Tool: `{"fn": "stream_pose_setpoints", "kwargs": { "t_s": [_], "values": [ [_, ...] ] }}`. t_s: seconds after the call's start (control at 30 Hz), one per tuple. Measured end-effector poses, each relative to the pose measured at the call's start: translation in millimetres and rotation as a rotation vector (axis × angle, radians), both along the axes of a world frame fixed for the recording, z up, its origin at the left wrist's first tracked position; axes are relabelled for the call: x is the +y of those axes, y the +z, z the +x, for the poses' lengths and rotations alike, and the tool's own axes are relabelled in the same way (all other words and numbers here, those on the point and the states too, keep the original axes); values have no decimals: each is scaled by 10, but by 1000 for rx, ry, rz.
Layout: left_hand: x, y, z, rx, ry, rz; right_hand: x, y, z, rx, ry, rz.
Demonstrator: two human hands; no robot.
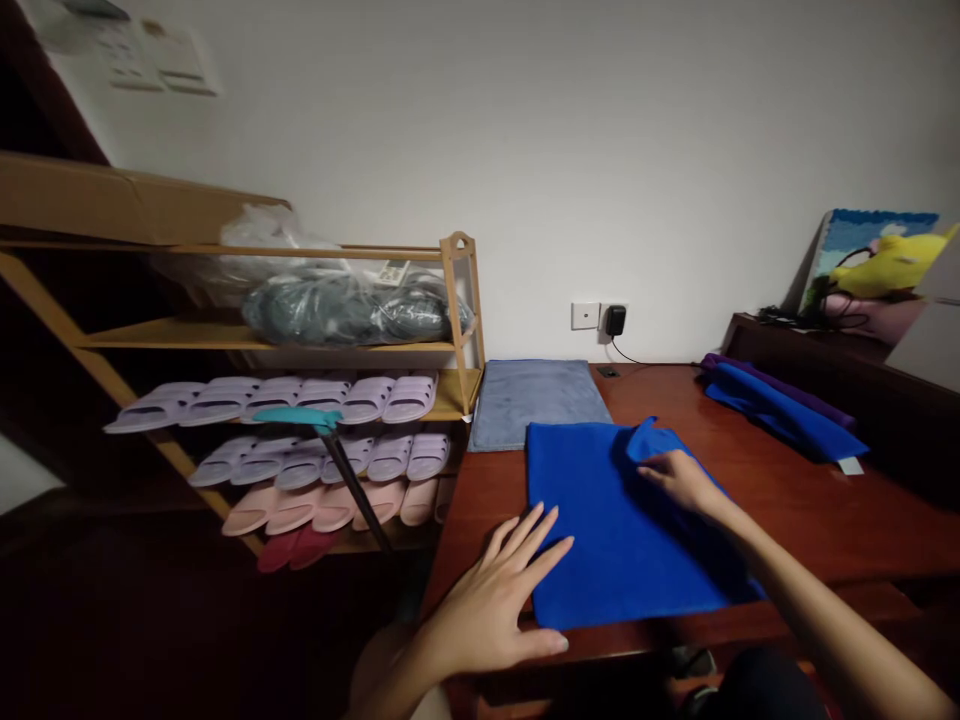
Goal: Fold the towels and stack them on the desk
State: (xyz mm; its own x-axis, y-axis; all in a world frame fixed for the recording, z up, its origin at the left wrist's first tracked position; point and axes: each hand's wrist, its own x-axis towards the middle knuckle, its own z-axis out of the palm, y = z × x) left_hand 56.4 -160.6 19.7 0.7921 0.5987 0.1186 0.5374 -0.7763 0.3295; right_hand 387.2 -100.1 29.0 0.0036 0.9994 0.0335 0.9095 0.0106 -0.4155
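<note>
Flat on the desk (795,520) lies the blue cloth (592,530); the left hand (499,590) rests at its edge, 5 digits spread, while the right hand (679,480) pinches its turned-up far corner.

Vivid blue cloth (600,540), grey-blue folded cloth (538,395), reddish-brown table (795,500), lilac and pink slippers (409,398), yellow plush (889,262)

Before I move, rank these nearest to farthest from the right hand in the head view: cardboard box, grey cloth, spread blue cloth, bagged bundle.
1. Spread blue cloth: at the right hand.
2. Grey cloth: beyond, leftward.
3. Bagged bundle: left, on the rack.
4. Cardboard box: far left, rack top.
</note>
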Motion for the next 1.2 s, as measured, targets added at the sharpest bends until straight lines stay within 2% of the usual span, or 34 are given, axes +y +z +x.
{"fn": "stream_pose_setpoints", "kwargs": {
  "t_s": [0.1,0.2,0.27,0.33,0.4,0.47,0.6,0.63,0.7,0.8,0.9,1.03,1.13,1.2],
  "values": [
    [9,-6,-6,-19,17,2,12,-13,-423,238,124,-22],
    [23,-27,-32,-31,31,-2,-83,74,-790,698,187,-81],
    [34,-52,-55,-43,52,0,-196,175,-928,984,317,-210],
    [45,-79,-77,-68,94,3,-312,265,-920,1063,493,-337],
    [54,-100,-90,-99,145,-3,-391,296,-737,994,561,-335],
    [59,-115,-91,-128,190,-18,-420,232,-401,809,463,-187],
    [81,-163,-66,-191,253,-43,-443,-149,396,245,111,81],
    [92,-184,-59,-220,290,-38,-464,-257,549,145,58,101],
    [120,-225,-49,-298,391,-11,-523,-433,747,-17,44,99],
    [163,-228,-45,-389,494,33,-607,-552,811,-191,110,78],
    [193,-105,1,-379,469,75,-638,-552,765,-250,114,74],
    [285,150,237,-272,405,173,-628,-560,765,-244,124,71],
    [447,270,454,-122,509,245,-619,-608,794,-239,119,85],
    [577,297,550,0,584,196,-616,-628,801,-238,116,100]
  ]
}}
